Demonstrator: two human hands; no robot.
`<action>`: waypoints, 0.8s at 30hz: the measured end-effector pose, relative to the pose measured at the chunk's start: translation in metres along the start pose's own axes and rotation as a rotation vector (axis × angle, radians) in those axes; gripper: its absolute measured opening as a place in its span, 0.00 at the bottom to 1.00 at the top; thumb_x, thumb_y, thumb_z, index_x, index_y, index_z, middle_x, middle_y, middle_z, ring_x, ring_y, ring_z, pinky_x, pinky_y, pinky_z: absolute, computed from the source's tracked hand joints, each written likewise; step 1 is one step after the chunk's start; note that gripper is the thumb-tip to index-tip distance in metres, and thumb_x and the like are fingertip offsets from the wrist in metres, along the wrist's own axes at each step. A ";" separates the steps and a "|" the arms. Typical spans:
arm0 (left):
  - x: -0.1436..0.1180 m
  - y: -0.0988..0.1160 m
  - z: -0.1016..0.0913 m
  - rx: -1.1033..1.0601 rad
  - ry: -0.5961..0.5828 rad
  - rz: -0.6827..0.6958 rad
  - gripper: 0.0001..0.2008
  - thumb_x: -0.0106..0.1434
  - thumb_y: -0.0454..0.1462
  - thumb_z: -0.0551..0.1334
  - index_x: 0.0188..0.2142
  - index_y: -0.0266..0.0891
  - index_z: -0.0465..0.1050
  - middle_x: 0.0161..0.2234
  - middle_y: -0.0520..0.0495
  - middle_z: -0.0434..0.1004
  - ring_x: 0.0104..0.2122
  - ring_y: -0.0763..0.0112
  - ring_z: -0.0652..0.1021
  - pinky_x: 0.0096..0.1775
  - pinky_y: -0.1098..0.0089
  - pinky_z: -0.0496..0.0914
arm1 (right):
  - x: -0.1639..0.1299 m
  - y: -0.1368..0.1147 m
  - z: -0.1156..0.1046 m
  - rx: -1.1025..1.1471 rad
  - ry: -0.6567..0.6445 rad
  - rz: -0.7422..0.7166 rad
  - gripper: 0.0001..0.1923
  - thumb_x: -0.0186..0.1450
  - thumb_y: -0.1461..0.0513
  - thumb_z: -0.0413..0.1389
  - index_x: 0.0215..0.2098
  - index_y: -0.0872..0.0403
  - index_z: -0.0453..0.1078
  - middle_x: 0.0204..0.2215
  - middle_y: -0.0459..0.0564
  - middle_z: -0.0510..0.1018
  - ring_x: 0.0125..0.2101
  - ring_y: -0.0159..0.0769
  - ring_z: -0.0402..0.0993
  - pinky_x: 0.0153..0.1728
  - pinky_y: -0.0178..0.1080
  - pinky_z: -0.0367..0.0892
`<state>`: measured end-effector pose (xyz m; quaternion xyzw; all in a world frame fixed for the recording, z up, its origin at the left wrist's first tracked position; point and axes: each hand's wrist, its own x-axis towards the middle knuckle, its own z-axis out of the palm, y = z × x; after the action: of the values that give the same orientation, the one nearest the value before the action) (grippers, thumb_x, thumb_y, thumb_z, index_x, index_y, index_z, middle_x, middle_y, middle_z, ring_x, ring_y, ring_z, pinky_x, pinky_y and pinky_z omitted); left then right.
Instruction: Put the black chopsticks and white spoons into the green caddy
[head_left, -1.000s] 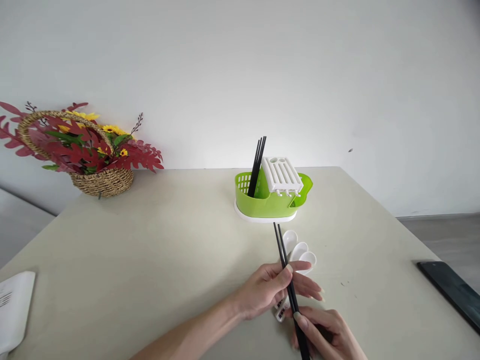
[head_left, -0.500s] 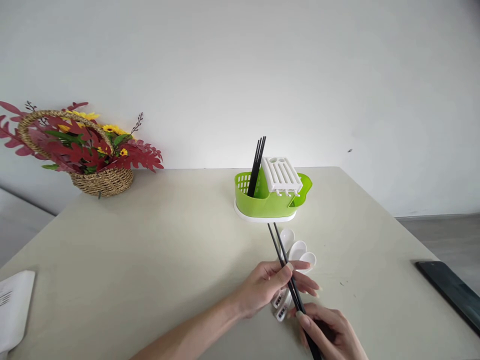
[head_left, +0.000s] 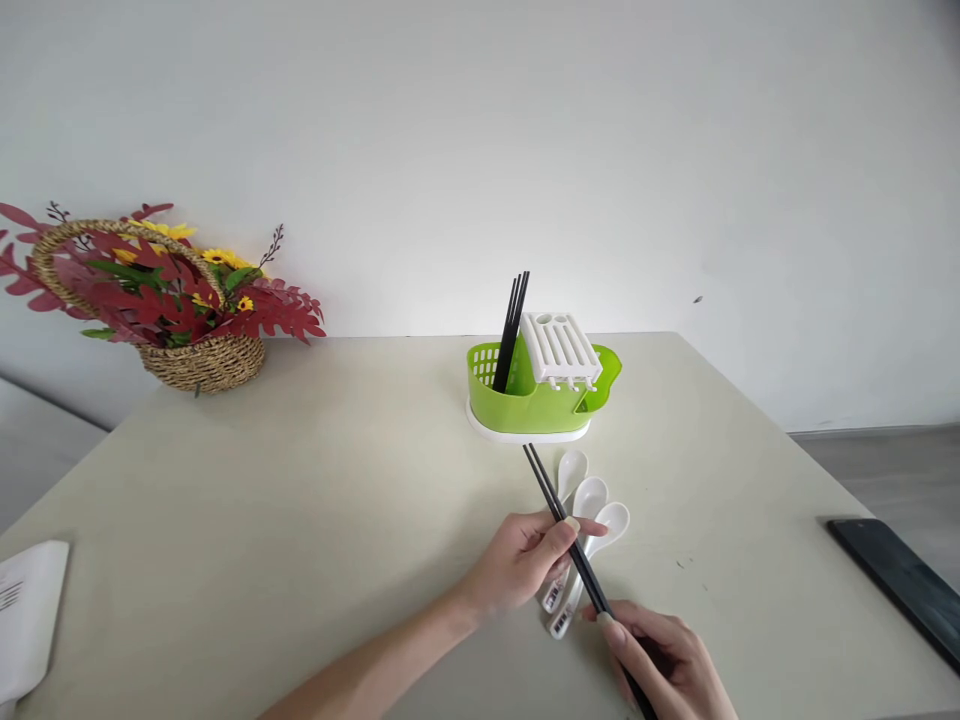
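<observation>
A pair of black chopsticks [head_left: 587,577] slants across the front of the table, held in both hands. My left hand [head_left: 517,560] pinches the pair near the middle between thumb and fingers. Lower down, my right hand [head_left: 664,655] grips the thicker end. Beneath the chopsticks lie three white spoons [head_left: 589,497], their handles toward me and partly covered by my left hand. Beyond them stands a green cutlery holder [head_left: 517,412] with a white slotted top [head_left: 562,347] and white base. Several black chopsticks [head_left: 511,335] stand upright in its left compartment.
At the back left sits a wicker basket [head_left: 202,365] of red and yellow artificial flowers. A white object [head_left: 34,620] lies at the left edge, and a black phone [head_left: 896,585] at the right edge. A pale wall [head_left: 480,160] rises behind the table.
The held chopsticks have come closer together, side by side, and their far tips have shifted slightly left. My left hand's fingers have curled in around them.
</observation>
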<state>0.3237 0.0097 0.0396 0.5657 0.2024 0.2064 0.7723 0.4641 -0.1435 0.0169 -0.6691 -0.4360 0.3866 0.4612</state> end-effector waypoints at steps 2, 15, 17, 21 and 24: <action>0.000 -0.001 0.000 -0.018 0.003 0.001 0.35 0.70 0.60 0.60 0.55 0.31 0.81 0.20 0.58 0.52 0.22 0.75 0.57 0.27 0.70 0.52 | 0.000 0.000 0.000 -0.016 0.008 0.002 0.26 0.69 0.41 0.56 0.37 0.52 0.84 0.12 0.44 0.66 0.17 0.33 0.61 0.21 0.34 0.60; -0.003 0.007 0.003 0.018 0.042 -0.025 0.34 0.72 0.60 0.56 0.53 0.31 0.80 0.22 0.56 0.55 0.23 0.74 0.59 0.29 0.69 0.54 | 0.001 -0.002 0.001 -0.005 0.075 0.014 0.25 0.67 0.41 0.60 0.38 0.51 0.85 0.15 0.43 0.63 0.18 0.31 0.60 0.21 0.33 0.61; -0.003 0.007 0.003 0.024 0.044 -0.024 0.33 0.73 0.59 0.56 0.53 0.31 0.81 0.22 0.56 0.55 0.24 0.73 0.60 0.29 0.69 0.54 | 0.001 -0.002 0.002 0.005 0.088 0.015 0.24 0.66 0.41 0.60 0.38 0.51 0.85 0.15 0.42 0.62 0.18 0.31 0.60 0.22 0.33 0.62; -0.003 0.008 0.003 0.016 0.042 -0.022 0.32 0.73 0.59 0.56 0.52 0.32 0.81 0.22 0.56 0.55 0.24 0.73 0.61 0.30 0.69 0.55 | 0.001 -0.003 0.003 -0.003 0.090 0.012 0.24 0.67 0.42 0.60 0.38 0.51 0.86 0.15 0.42 0.62 0.19 0.30 0.58 0.22 0.33 0.61; -0.003 0.008 0.003 -0.001 0.050 -0.011 0.32 0.72 0.59 0.57 0.52 0.32 0.81 0.22 0.56 0.56 0.24 0.72 0.61 0.30 0.69 0.55 | 0.001 -0.003 0.003 -0.032 0.090 -0.013 0.24 0.68 0.42 0.59 0.39 0.51 0.86 0.16 0.43 0.64 0.20 0.32 0.59 0.24 0.33 0.62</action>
<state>0.3221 0.0082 0.0484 0.5587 0.2246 0.2162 0.7685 0.4610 -0.1408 0.0189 -0.6905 -0.4253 0.3461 0.4718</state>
